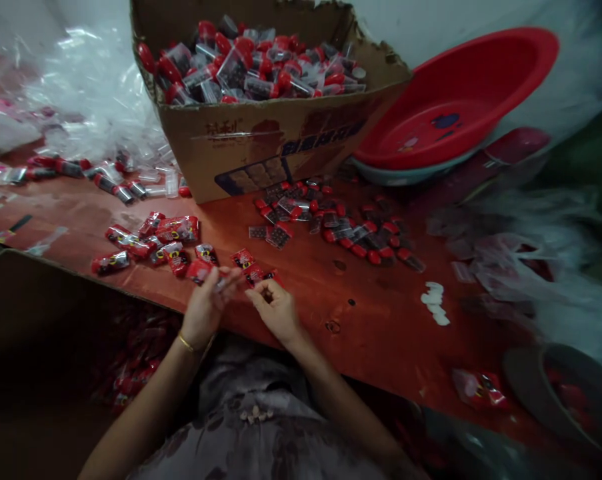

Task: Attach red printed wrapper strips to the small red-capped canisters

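My left hand (207,308), bracelet on wrist, grip pinching small red packet (219,279) at near desk (371,320) edge. My right hand (277,308), grip pressed together on something too small to tell. Two packets (248,265) just beyond fingers. Roughly dozen packets in loose pile (155,241) left. Capped tubes scattered (341,223) mid-desk, too many to count. One cardboard box (261,143) of tubes behind. One red basin (455,100) far right.

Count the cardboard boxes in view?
2. One open cardboard box full of red-capped vials stands at the table's back; a second, dark box sits lower left, below the table edge. Others may be out of frame.
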The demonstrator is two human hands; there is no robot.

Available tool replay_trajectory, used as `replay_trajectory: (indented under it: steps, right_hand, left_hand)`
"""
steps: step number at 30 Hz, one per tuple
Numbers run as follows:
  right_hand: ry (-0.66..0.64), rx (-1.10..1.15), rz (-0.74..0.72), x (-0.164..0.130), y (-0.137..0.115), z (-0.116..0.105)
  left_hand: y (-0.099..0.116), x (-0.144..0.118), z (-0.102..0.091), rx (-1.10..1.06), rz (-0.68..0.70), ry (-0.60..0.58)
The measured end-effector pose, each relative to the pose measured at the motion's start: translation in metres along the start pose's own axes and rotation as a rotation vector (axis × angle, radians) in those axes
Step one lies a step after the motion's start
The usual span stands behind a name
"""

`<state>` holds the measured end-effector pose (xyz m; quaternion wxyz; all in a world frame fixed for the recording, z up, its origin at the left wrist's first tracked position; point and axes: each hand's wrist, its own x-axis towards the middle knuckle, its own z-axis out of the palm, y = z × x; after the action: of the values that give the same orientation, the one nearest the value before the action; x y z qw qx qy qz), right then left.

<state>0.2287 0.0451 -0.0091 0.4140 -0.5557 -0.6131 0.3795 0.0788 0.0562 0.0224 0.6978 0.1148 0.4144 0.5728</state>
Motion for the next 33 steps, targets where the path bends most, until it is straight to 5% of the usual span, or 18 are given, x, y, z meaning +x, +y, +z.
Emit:
replay_trajectory:
  steps: [4, 7, 9, 11, 15, 19, 22, 26, 30, 33]
  right_hand:
    - [0.059, -0.549, -0.107, 0.014, 0.007, -0.014]
    - [0.056, -0.803, -0.120, 0.020, 0.013, -0.020]
    - [0.042, -0.885, -0.093, 0.020, 0.016, -0.021]
    - [0.032, -0.919, -0.096, 0.016, 0.021, -0.022]
    - [0.085, -0.933, -0.145, 0.005, 0.033, -0.029]
    - [0.176, -0.860, -0.152, -0.003, 0.047, -0.044]
    - [0.229, -0.742, -0.204, -0.006, 0.052, -0.053]
    - [0.304, -0.599, -0.368, -0.008, 0.044, -0.061]
    - [0.355, -0.540, -0.469, -0.009, 0.031, -0.064]
    - [0.416, -0.435, -0.375, -0.011, 0.027, -0.065]
  left_hand:
    - [0.054, 0.021, -0.025, -0.214, 0.126, 0.158]
    - [0.055, 0.028, -0.026, -0.103, 0.119, 0.119]
    - [0.035, 0.028, -0.019, 0.210, 0.188, 0.109]
    - [0.008, 0.027, -0.009, 0.672, 0.417, 0.080]
    - [-0.029, 0.024, 0.006, 1.542, 0.804, -0.144]
    - [-0.043, 0.022, 0.011, 1.897, 0.861, -0.292]
    - [-0.048, 0.021, 0.016, 1.921, 0.864, -0.318]
    - [-0.049, 0.017, 0.032, 1.687, 0.890, -0.363]
    - [-0.053, 0.018, 0.045, 1.349, 0.554, -0.491]
    - [-0.060, 0.021, 0.047, 1.041, 0.373, -0.445]
